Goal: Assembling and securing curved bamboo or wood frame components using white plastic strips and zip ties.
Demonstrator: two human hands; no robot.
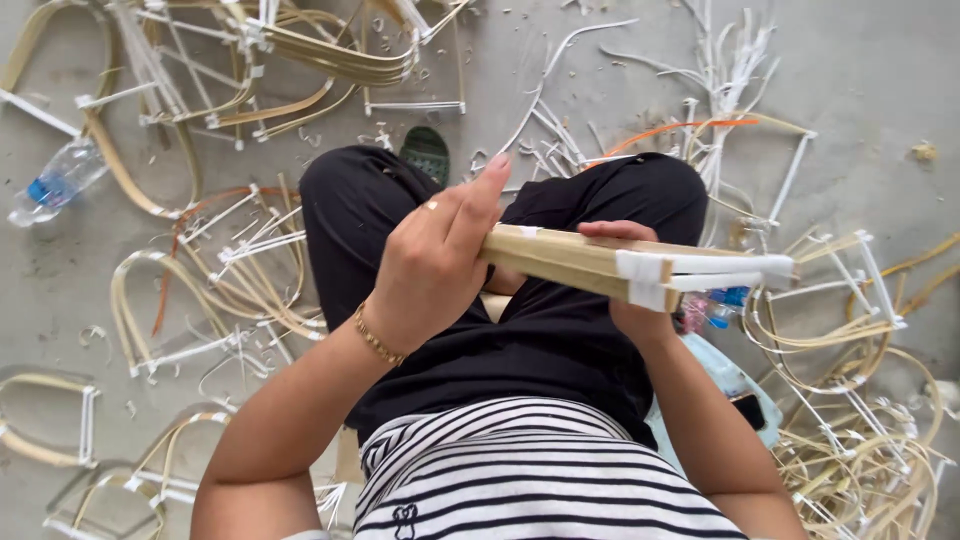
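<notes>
both hands, left [430,265] and right [630,290], grip a taped bundle of strips [590,265] over the lap; a loose grip could let strips slip out.

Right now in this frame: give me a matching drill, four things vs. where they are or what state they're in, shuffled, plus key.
Things:
1. left hand
2. right hand
3. plastic bottle
4. bundle of bamboo strips

Places or states:
A. lying on the floor, upper left
B. wrapped with white tape at one end
C. gripping the bundle from above, bracelet on wrist
D. under the bundle, near the taped end

Pairs: 1-C, 2-D, 3-A, 4-B
</notes>
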